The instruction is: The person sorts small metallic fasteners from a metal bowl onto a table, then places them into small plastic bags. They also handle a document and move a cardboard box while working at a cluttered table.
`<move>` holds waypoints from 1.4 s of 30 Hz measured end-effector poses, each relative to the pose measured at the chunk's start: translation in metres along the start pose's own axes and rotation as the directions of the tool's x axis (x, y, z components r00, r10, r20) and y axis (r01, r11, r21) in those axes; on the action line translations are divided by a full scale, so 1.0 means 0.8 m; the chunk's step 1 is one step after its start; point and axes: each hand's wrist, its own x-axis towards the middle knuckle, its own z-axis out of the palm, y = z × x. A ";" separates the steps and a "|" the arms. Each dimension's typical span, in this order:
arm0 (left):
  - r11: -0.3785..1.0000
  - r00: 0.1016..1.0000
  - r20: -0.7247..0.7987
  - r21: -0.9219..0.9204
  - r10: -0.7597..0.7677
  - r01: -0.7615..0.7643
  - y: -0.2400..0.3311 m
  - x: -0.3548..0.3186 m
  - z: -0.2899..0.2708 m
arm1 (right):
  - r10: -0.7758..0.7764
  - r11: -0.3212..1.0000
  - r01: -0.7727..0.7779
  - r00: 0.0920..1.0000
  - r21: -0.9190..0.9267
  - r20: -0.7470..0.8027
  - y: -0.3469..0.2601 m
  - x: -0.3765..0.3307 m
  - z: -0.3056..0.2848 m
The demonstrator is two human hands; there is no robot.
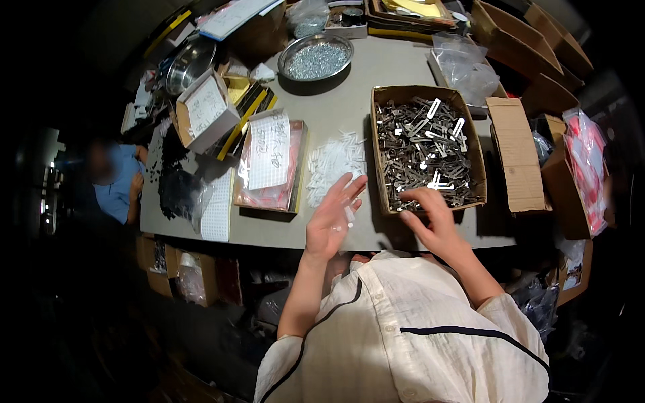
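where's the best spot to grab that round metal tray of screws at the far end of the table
Probably by its raised rim at the near edge, coming from the front. The round metal tray is shallow and full of loose screws, so lift it level. The gray table is bare in front of it; boxes crowd the far side.

Light's decent right over the bench (336, 114) past the hands, but it drops off hard to black around them. Fisheye bends every edge, and the left hand (332, 218) is slightly motion-blurred.
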 end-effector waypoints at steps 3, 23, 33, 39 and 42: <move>0.991 0.989 0.139 -0.109 -0.057 0.073 0.024 0.004 0.020 | 0.082 0.867 -0.159 0.980 0.473 0.179 -0.012 0.018 0.042; 0.213 0.927 0.217 0.934 0.305 -0.288 0.062 0.015 0.005 | -0.402 0.877 0.415 0.910 -0.244 0.102 -0.083 0.072 0.032; -0.232 0.790 0.557 0.829 0.255 -0.510 0.050 0.056 0.014 | -0.176 0.920 0.266 0.937 -0.288 0.302 -0.042 0.050 0.034; -0.010 0.805 0.579 0.813 0.126 -0.583 0.002 0.062 -0.028 | -0.166 0.927 0.292 0.882 -0.236 0.442 -0.034 0.064 0.045; 0.041 0.902 0.407 0.908 0.142 -0.416 -0.001 0.060 -0.045 | -0.182 0.977 0.208 0.934 -0.054 0.307 -0.013 0.087 0.031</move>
